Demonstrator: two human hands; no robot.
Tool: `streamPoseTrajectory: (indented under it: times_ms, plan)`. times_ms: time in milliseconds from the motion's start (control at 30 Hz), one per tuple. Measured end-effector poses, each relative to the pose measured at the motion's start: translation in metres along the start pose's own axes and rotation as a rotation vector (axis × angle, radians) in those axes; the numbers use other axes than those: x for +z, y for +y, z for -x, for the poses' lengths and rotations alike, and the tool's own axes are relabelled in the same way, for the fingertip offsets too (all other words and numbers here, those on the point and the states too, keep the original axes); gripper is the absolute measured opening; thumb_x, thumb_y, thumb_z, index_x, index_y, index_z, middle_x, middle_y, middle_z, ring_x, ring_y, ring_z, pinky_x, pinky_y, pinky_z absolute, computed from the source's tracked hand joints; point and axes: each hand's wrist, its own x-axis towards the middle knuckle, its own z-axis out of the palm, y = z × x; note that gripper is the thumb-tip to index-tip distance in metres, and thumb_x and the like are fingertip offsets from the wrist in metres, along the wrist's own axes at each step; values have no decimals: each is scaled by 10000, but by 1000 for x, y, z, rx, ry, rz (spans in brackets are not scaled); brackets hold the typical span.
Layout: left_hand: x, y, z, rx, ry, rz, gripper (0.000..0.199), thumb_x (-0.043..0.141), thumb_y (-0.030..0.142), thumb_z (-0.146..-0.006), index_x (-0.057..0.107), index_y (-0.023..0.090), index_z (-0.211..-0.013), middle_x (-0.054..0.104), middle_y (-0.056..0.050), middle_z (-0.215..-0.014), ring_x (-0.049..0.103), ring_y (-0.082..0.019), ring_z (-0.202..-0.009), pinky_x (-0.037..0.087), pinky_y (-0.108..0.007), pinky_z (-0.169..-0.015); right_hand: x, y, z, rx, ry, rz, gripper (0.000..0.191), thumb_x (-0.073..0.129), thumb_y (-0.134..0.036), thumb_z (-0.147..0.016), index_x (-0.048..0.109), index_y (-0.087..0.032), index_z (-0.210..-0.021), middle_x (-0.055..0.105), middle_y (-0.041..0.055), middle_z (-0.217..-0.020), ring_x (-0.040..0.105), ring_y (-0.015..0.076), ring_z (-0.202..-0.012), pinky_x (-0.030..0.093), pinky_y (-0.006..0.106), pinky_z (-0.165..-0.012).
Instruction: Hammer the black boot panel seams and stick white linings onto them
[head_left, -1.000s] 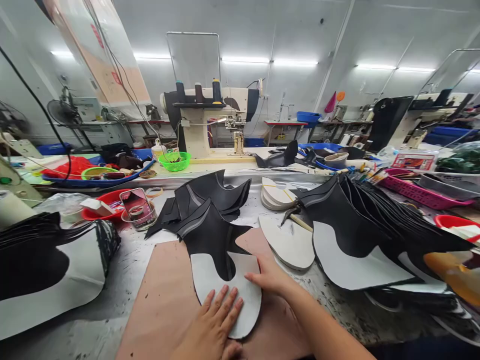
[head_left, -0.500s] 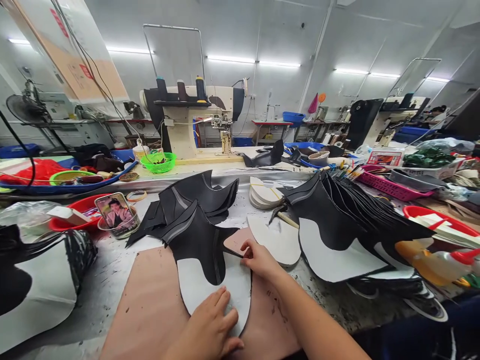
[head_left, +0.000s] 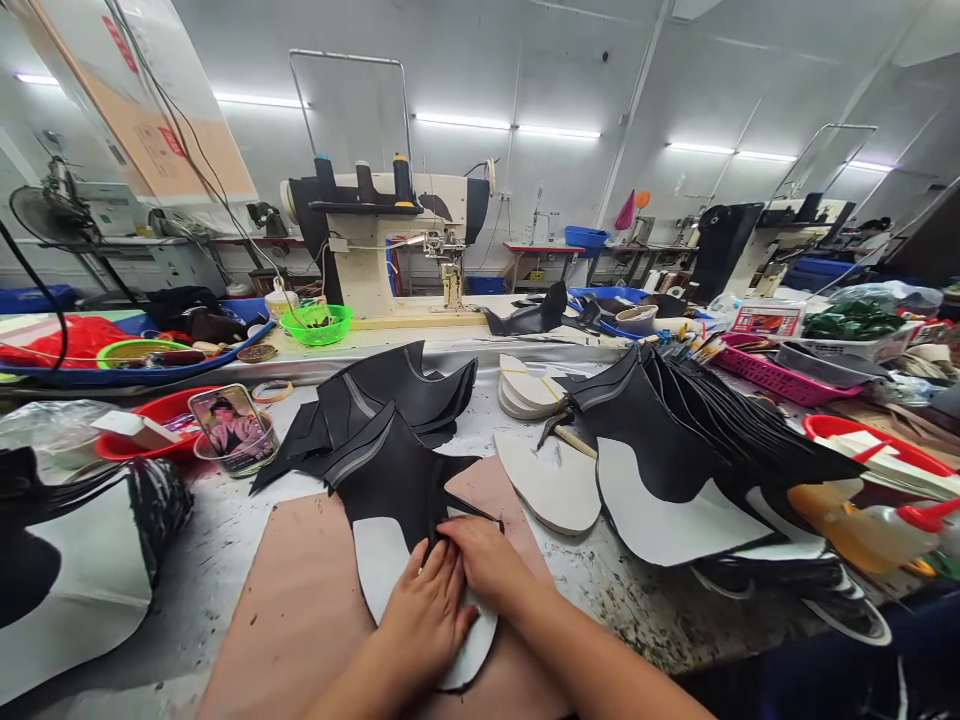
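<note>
Before me a black leather shoe upper piece (head_left: 388, 473) with a white lower panel (head_left: 379, 550) lies on a pinkish-tan sheet (head_left: 285, 590). My left hand (head_left: 429, 600) rests flat on the white panel, fingers stretched forward to the lower end of the black part. Touching it on the right is my right hand (head_left: 484, 555), its fingers laid across the piece just above my left fingertips. Between them the seam under the fingers is hidden. Behind the piece, more black upper pieces (head_left: 390, 385) lie in a loose pile.
A fanned stack of black-and-white uppers (head_left: 679, 460) stands to the right, another stack (head_left: 97, 560) at far left. A hammer (head_left: 574, 438) lies by white cut pieces (head_left: 551, 490). A phone (head_left: 231, 428) leans in a clear container. Behind stands a sewing machine (head_left: 375, 240).
My right hand has moved left and down from the piece's right edge, where it was pinching, onto its middle beside my left hand. My left hand has slid slightly forward.
</note>
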Motion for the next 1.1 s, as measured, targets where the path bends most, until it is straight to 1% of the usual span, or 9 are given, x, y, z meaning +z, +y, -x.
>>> streamPoseTrajectory:
  times_ms: [133,233,400,500,600,700,767,900,1100]
  plan:
    - [9,6,24,9,51,5,684,361,514,-876,214,117,-1413,312,-159,-1418,335,-301,-1288,291,-435,-1039,6,7,0,-79,-55,39,493,351,-162,-858,394,-107,-1346,429,107,-1374,371,196,-1265,269,354,-1070]
    - [23,6,49,-29,150,-22,811,393,593,-838,83,137,-1434,271,-152,-1436,319,-312,-1295,312,-415,-1026,6,8,0,-82,-111,127,591,396,-385,-892,306,-88,-1395,273,128,-1451,206,247,-1344,173,425,-1104]
    - [27,-20,53,-287,95,-80,669,341,555,-862,407,83,-1331,378,-185,-1375,379,-313,-1260,369,-411,-981,3,-8,22,-60,-225,133,901,450,-620,-813,222,28,-1395,100,245,-1451,59,325,-1356,63,487,-1105]
    - [10,-43,33,-495,-40,-73,627,342,493,-862,415,75,-1323,346,-200,-1391,336,-324,-1283,348,-451,-988,-3,-19,53,-190,-352,12,788,437,-590,-843,226,-101,-1424,102,182,-1470,62,301,-1357,78,469,-1105]
    - [-4,-59,18,-555,-72,-73,651,373,505,-847,358,105,-1359,301,-206,-1417,286,-330,-1306,317,-476,-1001,-15,-24,81,-354,-478,-130,565,459,-456,-891,301,-272,-1402,214,77,-1474,127,268,-1354,93,456,-1105]
    - [-10,-63,13,-526,-72,-73,820,469,633,-756,334,108,-1371,282,-223,-1423,255,-353,-1315,292,-490,-1015,-27,-26,93,-432,-557,-248,379,498,-274,-895,490,-316,-1272,505,4,-1321,333,204,-1292,153,385,-1100]
    - [-12,-55,14,-499,-63,-84,891,512,666,-714,344,80,-1363,273,-252,-1418,229,-397,-1312,278,-527,-1011,-31,-28,90,-343,-479,-256,299,531,-184,-855,594,-283,-1130,592,-8,-1204,471,163,-1178,272,298,-1045]
    - [-12,-17,30,-362,-63,-96,564,461,436,-839,462,98,-1291,387,-194,-1381,315,-381,-1279,332,-510,-987,-21,-35,77,-121,-261,3,156,537,-138,-803,624,-196,-919,598,39,-1107,553,173,-964,431,253,-807]
    - [4,33,91,65,100,-157,538,413,81,-767,415,161,-1299,558,-100,-1221,466,-290,-1164,431,-408,-921,-10,-41,78,-290,-281,257,113,473,-133,-851,569,-191,-834,610,15,-894,517,166,-806,393,254,-632]
